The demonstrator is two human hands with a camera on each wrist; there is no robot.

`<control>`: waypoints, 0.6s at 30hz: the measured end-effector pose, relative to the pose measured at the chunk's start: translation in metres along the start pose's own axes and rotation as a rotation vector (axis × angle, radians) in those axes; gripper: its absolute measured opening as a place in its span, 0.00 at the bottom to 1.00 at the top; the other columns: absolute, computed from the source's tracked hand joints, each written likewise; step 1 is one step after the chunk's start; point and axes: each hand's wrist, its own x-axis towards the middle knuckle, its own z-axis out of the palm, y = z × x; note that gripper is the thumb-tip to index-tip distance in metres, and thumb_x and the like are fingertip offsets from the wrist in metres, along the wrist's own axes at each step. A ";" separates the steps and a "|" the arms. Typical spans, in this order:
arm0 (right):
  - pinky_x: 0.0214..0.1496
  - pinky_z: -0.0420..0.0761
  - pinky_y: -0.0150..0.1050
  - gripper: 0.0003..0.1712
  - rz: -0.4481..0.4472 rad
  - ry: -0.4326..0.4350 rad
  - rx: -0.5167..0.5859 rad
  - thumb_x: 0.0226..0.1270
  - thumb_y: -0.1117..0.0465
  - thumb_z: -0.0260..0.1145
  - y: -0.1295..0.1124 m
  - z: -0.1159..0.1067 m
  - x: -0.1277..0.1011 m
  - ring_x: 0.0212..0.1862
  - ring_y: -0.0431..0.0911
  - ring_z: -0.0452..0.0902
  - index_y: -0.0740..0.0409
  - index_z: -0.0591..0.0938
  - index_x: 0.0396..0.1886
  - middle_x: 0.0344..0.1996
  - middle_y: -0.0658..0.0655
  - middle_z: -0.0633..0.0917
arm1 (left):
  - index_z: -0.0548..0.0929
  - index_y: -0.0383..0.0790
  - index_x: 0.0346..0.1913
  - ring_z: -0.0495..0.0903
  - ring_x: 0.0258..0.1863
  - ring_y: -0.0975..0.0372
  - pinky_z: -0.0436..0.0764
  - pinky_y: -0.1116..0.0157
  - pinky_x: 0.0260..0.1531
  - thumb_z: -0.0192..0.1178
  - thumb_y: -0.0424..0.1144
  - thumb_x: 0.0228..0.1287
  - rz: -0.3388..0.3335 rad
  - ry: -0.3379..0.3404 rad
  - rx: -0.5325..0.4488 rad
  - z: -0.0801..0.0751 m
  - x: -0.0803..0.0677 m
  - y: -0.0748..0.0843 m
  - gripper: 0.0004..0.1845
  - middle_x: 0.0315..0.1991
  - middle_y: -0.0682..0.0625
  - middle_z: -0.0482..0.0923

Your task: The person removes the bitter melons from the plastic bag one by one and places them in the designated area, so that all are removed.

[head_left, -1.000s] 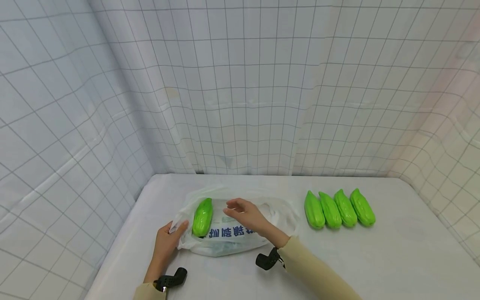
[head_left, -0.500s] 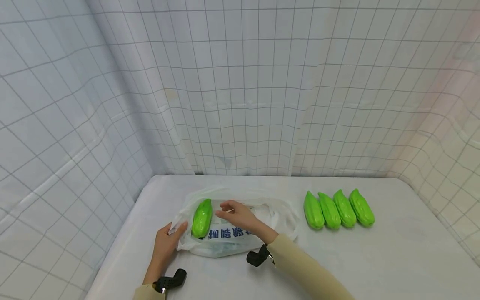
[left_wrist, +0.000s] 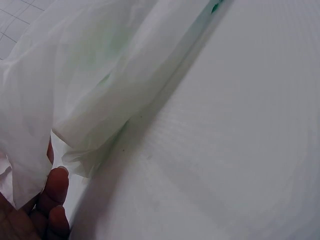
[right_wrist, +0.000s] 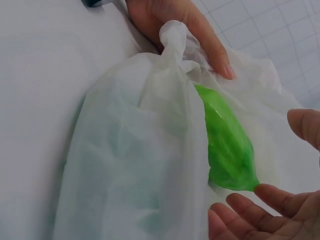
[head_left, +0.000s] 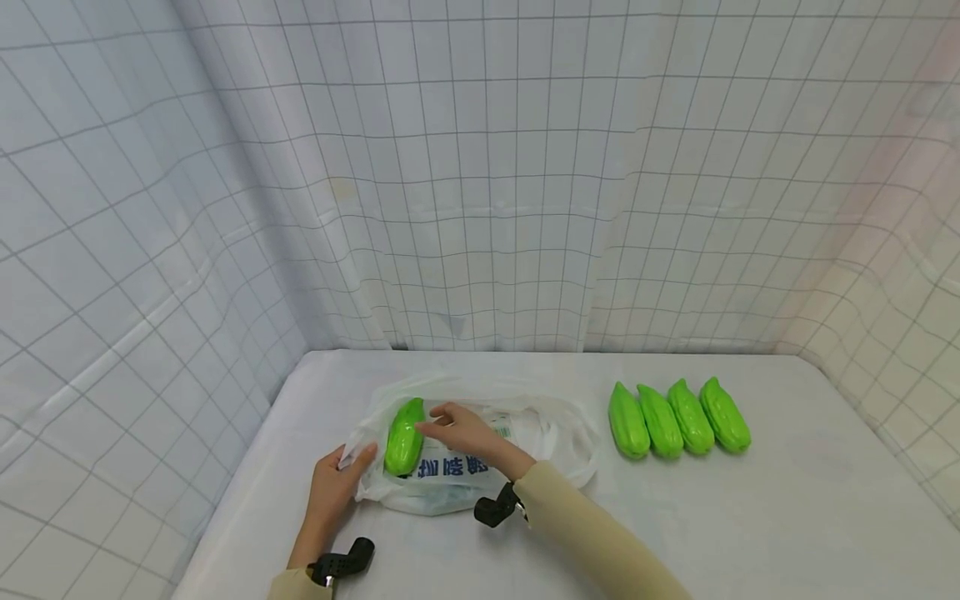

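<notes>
A green ridged gourd (head_left: 405,435) lies on a white plastic bag (head_left: 465,483) near the left front of the white table (head_left: 787,517), its length running away from the person. In the right wrist view the gourd (right_wrist: 227,142) is partly wrapped by folds of the bag (right_wrist: 130,170), so only its far half shows clearly; whether it sits inside the bag's mouth or on top of the film is hard to tell. The blue print on the bag is half covered by the right forearm.

The left hand (head_left: 333,487) pinches the bag's left edge, thumb laid over the film (the left wrist view shows little beyond bunched plastic (left_wrist: 85,90) and a few fingertips (left_wrist: 57,187) cut off at the corner). The right hand (head_left: 457,427) reaches across the bag with fingers loosely spread and relaxed, tips just beside the gourd; no grip is visible, and contact cannot be told.

Four more green gourds (head_left: 678,418) lie in a row side by side, well apart to the right. Gridded white curtains (head_left: 480,167) enclose the table.
</notes>
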 end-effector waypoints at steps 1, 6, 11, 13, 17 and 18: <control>0.42 0.77 0.40 0.37 0.008 0.000 -0.007 0.62 0.38 0.58 0.000 0.001 0.001 0.44 0.46 0.78 0.59 0.70 0.61 0.52 0.58 0.77 | 0.80 0.34 0.48 0.74 0.28 0.64 0.73 0.69 0.31 0.60 0.55 0.59 0.001 0.000 0.000 0.000 0.000 0.000 0.26 0.34 0.47 0.81; 0.43 0.78 0.42 0.38 0.041 -0.003 0.000 0.61 0.38 0.59 -0.001 0.005 0.005 0.45 0.47 0.78 0.60 0.69 0.62 0.53 0.60 0.77 | 0.81 0.34 0.47 0.73 0.28 0.64 0.73 0.69 0.31 0.60 0.55 0.58 0.000 0.005 0.006 -0.001 0.000 0.000 0.26 0.33 0.47 0.81; 0.42 0.78 0.42 0.40 0.072 0.001 0.028 0.59 0.39 0.61 0.000 0.010 0.009 0.42 0.49 0.79 0.61 0.68 0.62 0.52 0.61 0.77 | 0.81 0.33 0.47 0.73 0.27 0.65 0.72 0.69 0.30 0.60 0.55 0.59 0.004 0.004 0.010 -0.001 0.000 0.000 0.26 0.33 0.46 0.81; 0.40 0.78 0.42 0.41 0.081 0.008 0.029 0.58 0.39 0.62 0.001 0.012 0.010 0.39 0.48 0.79 0.61 0.67 0.62 0.51 0.62 0.78 | 0.81 0.33 0.47 0.74 0.27 0.65 0.72 0.69 0.30 0.60 0.54 0.59 0.009 0.004 0.008 -0.001 0.000 0.000 0.26 0.33 0.46 0.81; 0.39 0.77 0.42 0.42 0.098 0.006 0.051 0.57 0.38 0.64 0.001 0.016 0.013 0.35 0.47 0.79 0.61 0.67 0.63 0.50 0.61 0.78 | 0.81 0.33 0.47 0.74 0.27 0.65 0.73 0.69 0.31 0.61 0.54 0.59 0.017 0.007 0.012 0.000 0.000 0.000 0.25 0.34 0.45 0.82; 0.39 0.77 0.42 0.42 0.099 0.002 0.056 0.56 0.39 0.64 0.001 0.016 0.013 0.35 0.47 0.79 0.61 0.67 0.63 0.50 0.60 0.79 | 0.81 0.33 0.48 0.74 0.28 0.65 0.73 0.69 0.31 0.61 0.54 0.59 0.017 0.007 0.014 0.000 0.001 0.000 0.25 0.35 0.45 0.82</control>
